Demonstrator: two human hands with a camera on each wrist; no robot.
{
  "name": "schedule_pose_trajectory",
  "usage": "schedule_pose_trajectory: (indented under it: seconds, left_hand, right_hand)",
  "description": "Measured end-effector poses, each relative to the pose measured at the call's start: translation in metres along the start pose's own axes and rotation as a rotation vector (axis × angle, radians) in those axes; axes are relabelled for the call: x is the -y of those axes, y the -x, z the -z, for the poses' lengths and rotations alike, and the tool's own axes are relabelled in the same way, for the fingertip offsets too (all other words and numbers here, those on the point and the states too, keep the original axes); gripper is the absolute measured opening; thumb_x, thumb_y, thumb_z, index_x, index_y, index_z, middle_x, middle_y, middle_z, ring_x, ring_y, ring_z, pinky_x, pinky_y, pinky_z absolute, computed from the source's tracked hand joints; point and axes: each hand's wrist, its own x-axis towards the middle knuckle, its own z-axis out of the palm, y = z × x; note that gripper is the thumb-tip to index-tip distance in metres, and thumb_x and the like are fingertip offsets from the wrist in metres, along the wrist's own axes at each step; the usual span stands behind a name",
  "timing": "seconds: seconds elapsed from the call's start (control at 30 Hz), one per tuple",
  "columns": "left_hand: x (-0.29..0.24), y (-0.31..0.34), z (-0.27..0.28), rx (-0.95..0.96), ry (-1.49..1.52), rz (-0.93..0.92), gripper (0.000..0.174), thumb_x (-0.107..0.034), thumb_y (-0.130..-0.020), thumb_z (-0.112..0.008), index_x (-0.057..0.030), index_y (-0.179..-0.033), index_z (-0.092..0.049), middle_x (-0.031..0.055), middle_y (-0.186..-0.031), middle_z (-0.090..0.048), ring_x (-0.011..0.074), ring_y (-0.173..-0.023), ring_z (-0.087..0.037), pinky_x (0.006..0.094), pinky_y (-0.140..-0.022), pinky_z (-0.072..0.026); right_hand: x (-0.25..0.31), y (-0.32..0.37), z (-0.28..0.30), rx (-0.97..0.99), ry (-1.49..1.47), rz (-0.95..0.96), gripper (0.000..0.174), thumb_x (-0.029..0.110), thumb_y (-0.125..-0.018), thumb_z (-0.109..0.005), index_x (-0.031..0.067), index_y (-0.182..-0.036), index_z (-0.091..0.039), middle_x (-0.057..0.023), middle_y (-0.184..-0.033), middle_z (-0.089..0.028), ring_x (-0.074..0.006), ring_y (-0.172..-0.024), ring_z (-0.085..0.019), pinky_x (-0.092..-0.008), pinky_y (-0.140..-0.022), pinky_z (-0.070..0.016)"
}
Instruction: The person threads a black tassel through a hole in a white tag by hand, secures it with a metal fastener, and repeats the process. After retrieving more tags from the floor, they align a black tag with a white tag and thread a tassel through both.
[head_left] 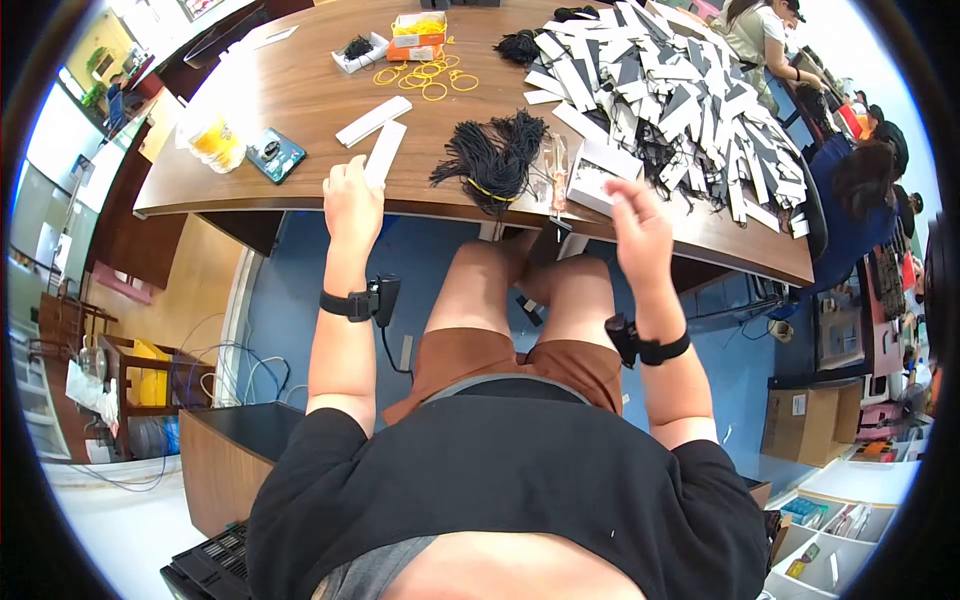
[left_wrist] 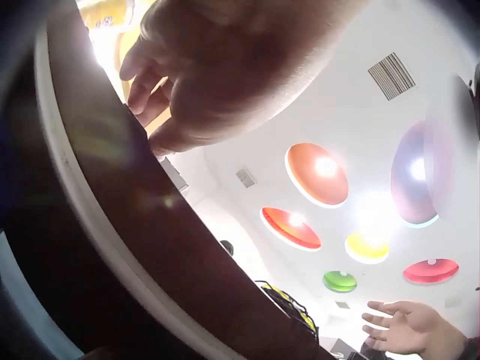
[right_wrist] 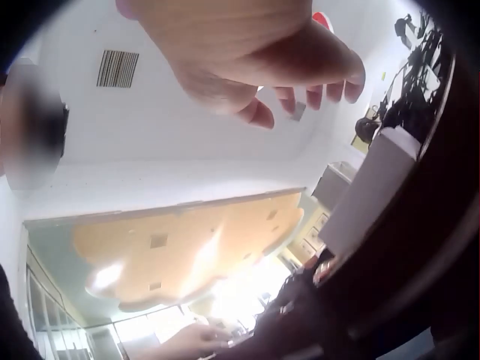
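head view, white strip (head_left: 387, 150): at left hand (head_left: 352, 203)
left hand: fingers bent, can't tell if pinching
right hand (head_left: 643, 235): fingers apart, empty, by white box (head_left: 590, 181)

Bright ceiling light; head view bends at dark round edges, left side washed out. Wrist views: lamp glare, dark undersides, soft smeary patches.
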Motion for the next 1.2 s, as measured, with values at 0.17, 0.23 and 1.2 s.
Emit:
schedule_pose_trajectory:
  seconds: [0.17,0.23,1.2]
  left_hand:
    - [-0.033,0.014,0.017,0.238,0.647,0.007,0.018,-0.006,-0.079,-0.063,-0.0015,-0.095,-0.068,0.0089,-0.082,-0.061,0.0172,-0.076,-0.058,0.0279,-0.071,-0.0458]
    - [-0.065,0.029,0.024,0.462,0.952,-0.097,0.018,-0.008,-0.079,-0.064,-0.0013,-0.095,-0.067,0.0061,-0.082,-0.062,0.0135,-0.078,-0.057,0.0271,-0.072,-0.0450]
    - [-0.110,0.087,-0.004,0.594,0.839,-0.227,0.025,-0.007,-0.078,-0.064,-0.0017,-0.102,-0.061,0.0066,-0.080,-0.056,0.0147,-0.070,-0.054,0.0260,-0.065,-0.0462]
  right_hand:
    - [0.028,0.035,-0.022,0.359,-0.360,-0.334,0.023,0.008,-0.090,-0.056,0.0001,-0.111,-0.059,-0.0015,-0.082,-0.061,-0.0053,-0.065,-0.054,-0.0193,-0.060,-0.0454]
    - [0.031,0.044,-0.033,0.260,-0.425,-0.325,0.027,0.011,-0.091,-0.057,0.0009,-0.116,-0.055,-0.0011,-0.085,-0.058,-0.0049,-0.062,-0.051,-0.0195,-0.056,-0.0442]
    - [-0.016,0.077,-0.041,0.271,-0.055,-0.453,0.021,0.018,-0.089,-0.059,-0.0002,-0.078,-0.057,-0.0052,-0.055,-0.053,-0.0087,-0.046,-0.051,-0.0262,-0.044,-0.0400]
